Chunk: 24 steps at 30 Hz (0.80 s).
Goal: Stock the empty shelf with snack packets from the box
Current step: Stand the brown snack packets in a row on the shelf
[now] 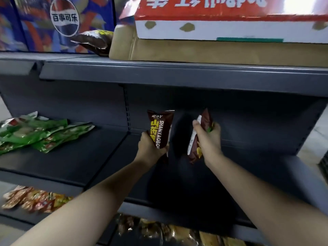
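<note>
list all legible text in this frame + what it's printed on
"SHANYAOBO", cut off by the left hand: brown packet it holds.
Yellow Chinese characters beside it: partly hidden, not fully readable.
"百事可乐": round logo on the blue display, top left.
Large white characters, upside down: red and white box on the top shelf; blurred, unreadable.
Packet in the right hand: no readable print.
Green packets at left: too blurred.

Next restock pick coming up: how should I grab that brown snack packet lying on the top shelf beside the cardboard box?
Take the brown snack packet by its crimped end seal, coming from the left front. It lies tilted with its right side against the cardboard box, so only the left and front are open. Both hands are full now; free one first.
</note>
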Each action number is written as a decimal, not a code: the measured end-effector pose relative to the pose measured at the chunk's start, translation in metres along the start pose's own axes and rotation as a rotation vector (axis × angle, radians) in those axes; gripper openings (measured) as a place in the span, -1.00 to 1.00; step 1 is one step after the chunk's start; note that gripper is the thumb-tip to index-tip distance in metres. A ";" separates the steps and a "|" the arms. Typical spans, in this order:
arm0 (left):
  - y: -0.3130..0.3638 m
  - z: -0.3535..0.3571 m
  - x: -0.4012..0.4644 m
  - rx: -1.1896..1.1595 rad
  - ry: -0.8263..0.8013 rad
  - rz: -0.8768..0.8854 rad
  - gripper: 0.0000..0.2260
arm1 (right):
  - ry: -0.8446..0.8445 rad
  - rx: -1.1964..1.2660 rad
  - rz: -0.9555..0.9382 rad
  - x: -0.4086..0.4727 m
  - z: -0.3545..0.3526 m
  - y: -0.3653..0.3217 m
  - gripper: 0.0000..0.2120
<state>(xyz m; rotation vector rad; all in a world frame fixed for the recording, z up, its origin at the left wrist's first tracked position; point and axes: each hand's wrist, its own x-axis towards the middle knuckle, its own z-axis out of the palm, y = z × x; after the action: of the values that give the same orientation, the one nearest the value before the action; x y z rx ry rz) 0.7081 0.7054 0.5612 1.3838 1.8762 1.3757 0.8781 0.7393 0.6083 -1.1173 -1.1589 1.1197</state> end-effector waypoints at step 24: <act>-0.052 0.040 0.105 0.549 0.295 0.310 -0.06 | 0.115 -0.210 -0.056 0.048 0.082 0.105 -0.66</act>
<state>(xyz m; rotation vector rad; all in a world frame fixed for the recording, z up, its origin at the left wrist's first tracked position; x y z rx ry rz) 0.6722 0.8166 0.5197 1.8821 2.4429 1.3122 0.7934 0.8030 0.5144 -1.2849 -1.2295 0.8935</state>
